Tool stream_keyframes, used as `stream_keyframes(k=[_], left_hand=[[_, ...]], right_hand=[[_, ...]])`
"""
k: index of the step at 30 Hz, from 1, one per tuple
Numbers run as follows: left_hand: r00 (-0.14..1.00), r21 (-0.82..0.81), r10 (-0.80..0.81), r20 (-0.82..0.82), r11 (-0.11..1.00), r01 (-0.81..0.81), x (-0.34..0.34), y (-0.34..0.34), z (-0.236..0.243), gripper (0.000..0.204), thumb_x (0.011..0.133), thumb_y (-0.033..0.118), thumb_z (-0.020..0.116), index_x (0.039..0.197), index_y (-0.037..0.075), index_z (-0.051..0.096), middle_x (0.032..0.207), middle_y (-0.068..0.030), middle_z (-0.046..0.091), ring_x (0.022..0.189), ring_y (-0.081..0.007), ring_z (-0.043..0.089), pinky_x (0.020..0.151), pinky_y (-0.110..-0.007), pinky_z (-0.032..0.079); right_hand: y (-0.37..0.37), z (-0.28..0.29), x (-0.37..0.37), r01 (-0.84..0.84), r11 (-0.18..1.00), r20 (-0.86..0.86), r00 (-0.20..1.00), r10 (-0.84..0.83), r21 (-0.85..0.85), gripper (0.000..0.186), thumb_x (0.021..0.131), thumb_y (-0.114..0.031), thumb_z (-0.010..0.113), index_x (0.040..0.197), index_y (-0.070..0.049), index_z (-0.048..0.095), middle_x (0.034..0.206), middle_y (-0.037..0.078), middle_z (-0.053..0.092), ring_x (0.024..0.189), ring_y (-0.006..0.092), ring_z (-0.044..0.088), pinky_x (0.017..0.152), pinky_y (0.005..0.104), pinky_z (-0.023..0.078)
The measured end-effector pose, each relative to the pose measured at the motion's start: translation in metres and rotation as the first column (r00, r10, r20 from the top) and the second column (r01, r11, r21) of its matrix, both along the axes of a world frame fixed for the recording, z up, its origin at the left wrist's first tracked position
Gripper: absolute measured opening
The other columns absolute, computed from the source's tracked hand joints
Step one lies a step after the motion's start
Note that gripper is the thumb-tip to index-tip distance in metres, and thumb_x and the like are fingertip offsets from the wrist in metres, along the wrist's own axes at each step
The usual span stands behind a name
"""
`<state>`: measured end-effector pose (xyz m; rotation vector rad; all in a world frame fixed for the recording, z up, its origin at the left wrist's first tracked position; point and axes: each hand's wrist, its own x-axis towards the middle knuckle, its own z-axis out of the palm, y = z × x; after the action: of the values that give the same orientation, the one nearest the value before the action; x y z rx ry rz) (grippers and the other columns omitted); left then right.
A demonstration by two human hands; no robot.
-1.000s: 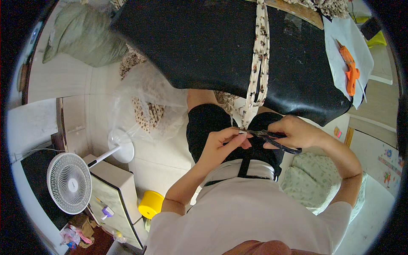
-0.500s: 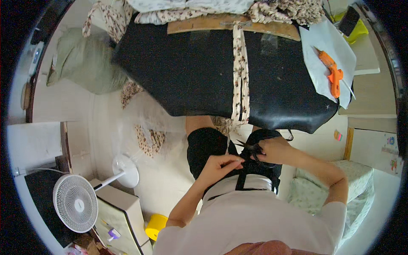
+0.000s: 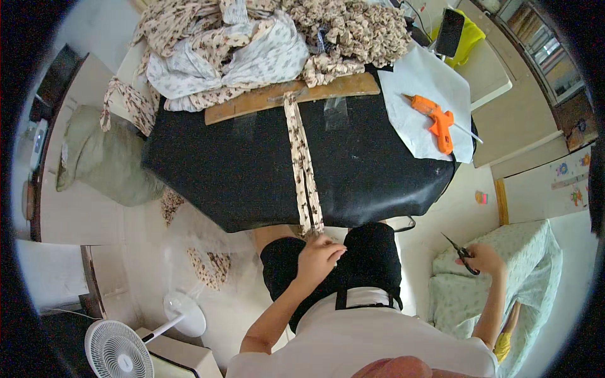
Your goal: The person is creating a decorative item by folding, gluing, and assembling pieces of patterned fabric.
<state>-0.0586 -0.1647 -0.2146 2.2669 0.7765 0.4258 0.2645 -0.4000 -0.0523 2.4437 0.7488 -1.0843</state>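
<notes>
My left hand (image 3: 319, 261) is over my lap by the near end of a cream fabric strip (image 3: 301, 167) with dark floral spots. Its thumb and fingers are pinched together; whatever they hold, if anything, is too small to make out. The strip runs in two lengths down the black table cover (image 3: 233, 170) and over its near edge. Out to my right, my right hand (image 3: 488, 259) grips black scissors (image 3: 465, 255), their pointed blades aimed away from me. Across the strip's far end lies a wooden board (image 3: 233, 109).
An orange glue gun (image 3: 433, 120) rests on white paper (image 3: 403, 94) at the table's right. Patterned fabric (image 3: 220, 57) and ruffled pieces (image 3: 353, 31) are heaped at the back. A white fan (image 3: 120, 349) stands at lower left; a pale green cover (image 3: 498, 264) drapes something at right.
My right hand has swung out to the right with the scissors, away from my left hand. My left hand has moved toward the strip's near end. The whole view has shifted.
</notes>
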Motion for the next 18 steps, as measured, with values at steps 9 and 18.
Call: stream_keyframes(k=[9, 18], left_hand=[[0.818, 0.008, -0.164, -0.552, 0.980, 0.201, 0.002, -0.008, -0.072, 0.038, 0.083, 0.021, 0.061, 0.117, 0.007, 0.057, 0.092, -0.0130, 0.064, 0.080, -0.0296, 0.064, 0.065, -0.038, 0.053], [0.979, 0.085, 0.128, -0.161, 0.990, -0.115, -0.075, -0.008, -0.028, 0.021, 0.083, 0.025, 0.063, 0.096, 0.008, 0.066, 0.087, -0.0117, 0.066, 0.076, -0.0280, 0.064, 0.064, -0.038, 0.052]], right_hand=[[0.168, 0.035, -0.035, -0.419, 0.301, 0.375, 0.907, 0.193, 0.857, 0.023, 0.073, -0.011, 0.071, 0.088, 0.003, 0.059, 0.074, 0.015, 0.059, 0.065, 0.0272, 0.059, 0.060, 0.0358, 0.046], [0.281, 0.033, -0.039, -0.695, 0.080, 0.668, 0.712, 0.218, 0.714, 0.015, 0.080, -0.019, 0.065, 0.087, -0.007, 0.062, 0.080, 0.011, 0.062, 0.075, 0.0293, 0.062, 0.066, 0.0392, 0.051]])
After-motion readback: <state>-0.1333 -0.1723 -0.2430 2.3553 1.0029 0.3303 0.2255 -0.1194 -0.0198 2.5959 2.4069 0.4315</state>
